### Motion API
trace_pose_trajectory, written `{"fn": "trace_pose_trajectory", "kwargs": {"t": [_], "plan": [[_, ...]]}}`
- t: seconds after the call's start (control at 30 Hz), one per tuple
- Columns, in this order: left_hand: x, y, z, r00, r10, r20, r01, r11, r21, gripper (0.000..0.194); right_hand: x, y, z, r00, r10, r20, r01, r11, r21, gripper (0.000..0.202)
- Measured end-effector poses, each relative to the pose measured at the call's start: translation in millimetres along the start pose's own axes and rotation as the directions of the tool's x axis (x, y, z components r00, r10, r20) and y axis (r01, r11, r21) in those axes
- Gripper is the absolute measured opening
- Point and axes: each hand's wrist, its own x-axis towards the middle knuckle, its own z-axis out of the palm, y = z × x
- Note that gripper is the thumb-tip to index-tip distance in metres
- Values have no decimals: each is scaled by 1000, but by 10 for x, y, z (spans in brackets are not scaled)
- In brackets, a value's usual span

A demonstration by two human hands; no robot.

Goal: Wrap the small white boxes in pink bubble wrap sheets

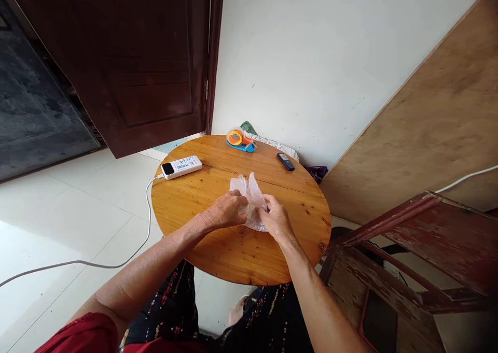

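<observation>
1. Nearest the camera: red cloth sleeve [83, 337] at lower left, with dark cloth trousers bearing coloured patterns [268, 322] below the table's near edge
2. Work surface: round, varnished yellow-brown wooden table [241, 262]; curved rim visible nearly all round, far side close to the white wall [311, 57]
3. Clear, crinkled plastic bubble wrap [254, 222] lies near the middle of the table, between both hands, two loose flaps standing up at its far side; a strip of wood separates it from the near rim
4. Left hand [229, 209]: fingers curled in, closed narrowly on the wrap's left part
5. Right hand [277, 219]: thumb and fingers pinching the wrap's right edge
6. Left rim: white rectangular power bank [187, 167], grey cable [101, 266] running off over the edge; well apart from left hand
7. Far rim: blue-and-orange plastic tape dispenser [246, 146]; right of it, dark oblong keypad phone [286, 161], with bare wood between phone and right hand
</observation>
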Motion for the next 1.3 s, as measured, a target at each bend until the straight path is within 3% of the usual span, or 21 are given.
{"fn": "trace_pose_trajectory", "kwargs": {"t": [0.13, 0.3, 0.57, 0.7, 0.8, 1.0, 1.17, 1.3], "plan": [[19, 25, 0, 1000, -5, 7, 5, 999, 33, 21, -7, -121, 71, 992, 91, 85, -120, 887, 445, 43], [41, 10, 62, 1000, -14, -26, 15, 1000, 25, 21, -26, -261, 109, 982, 142, 121, -187, 777, 601, 49], [28, 44, 49, 1000, -13, -8, 13, 999, -40, 23, -95, -329, 69, 974, 194, 117, -226, 794, 565, 50], [-2, 9, 101, 994, -73, -85, 60, 987, -149, 36, -169, -379, -56, 969, 155, 194, -237, 805, 544, 57], [-62, -42, 194, 982, -115, -152, 72, 962, -265, 56, -222, -382, -124, 966, 39, 257, -166, 854, 493, 59], [-219, -103, 310, 950, -159, -267, 10, 875, -484, 58, -234, -307, -89, 951, -110, 290, 16, 951, 310, 63], [-218, -79, 259, 931, -330, -158, 172, 777, -606, 43, -176, -298, -83, 922, -207, 328, 145, 968, 205, 65], [-150, -1, 276, 892, -401, -209, 241, 813, -530, 35, -108, -387, -145, 908, -250, 337, 215, 967, 140, 66]]}}
